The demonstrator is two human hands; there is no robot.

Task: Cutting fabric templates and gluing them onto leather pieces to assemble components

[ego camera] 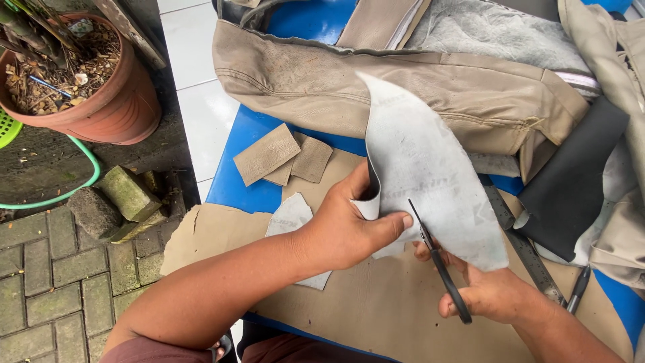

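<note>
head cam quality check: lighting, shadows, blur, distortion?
Head view: soft, even daylight, no glare; only faint shadows under the left hand and the grey sheet it holds. Sharp focus throughout; the scissors in the right hand show no motion blur. Slight wide-angle stretch at the edges, seen at the pot and paving.

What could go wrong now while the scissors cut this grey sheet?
The left hand pinches the grey sheet with its thumb very near the scissors in the right hand, so a slip might nick it. The sheet curls upward, so the cut may wander.
</note>
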